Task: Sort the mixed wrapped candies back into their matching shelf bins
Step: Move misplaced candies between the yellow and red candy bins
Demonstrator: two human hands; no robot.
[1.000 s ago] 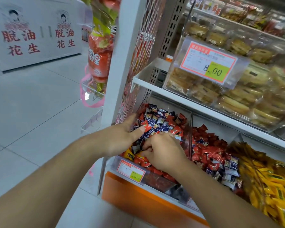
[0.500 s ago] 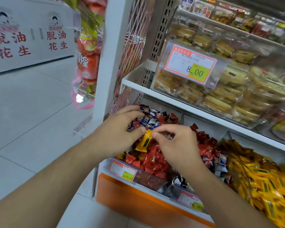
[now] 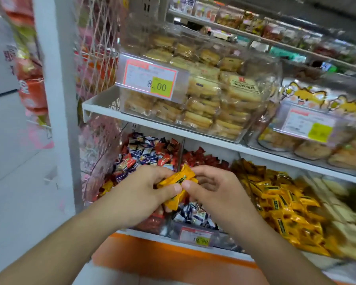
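My left hand point(image 3: 136, 194) and my right hand point(image 3: 216, 192) meet in front of the lower shelf, both pinching a small bunch of yellow wrapped candies point(image 3: 178, 178). Behind my left hand lies the left bin point(image 3: 146, 153), a mix of red and blue-white candies with a stray yellow one point(image 3: 107, 186) at its front left. The middle bin point(image 3: 203, 159) holds red candies at the back and blue-white ones point(image 3: 193, 215) at the front. To the right, the yellow candy bin point(image 3: 282, 200) is heaped full.
A white shelf point(image 3: 173, 130) above carries clear boxes of biscuits point(image 3: 203, 95) with an 8.00 price tag. A white upright post point(image 3: 53, 99) and pink wire mesh stand to the left. Hanging snack bags point(image 3: 29, 79) are further left. An orange base panel point(image 3: 162, 256) runs below.
My hands have lifted from the left bin with more yellow candies between them. The view has swung right, showing more of the yellow bin and the upper shelf.
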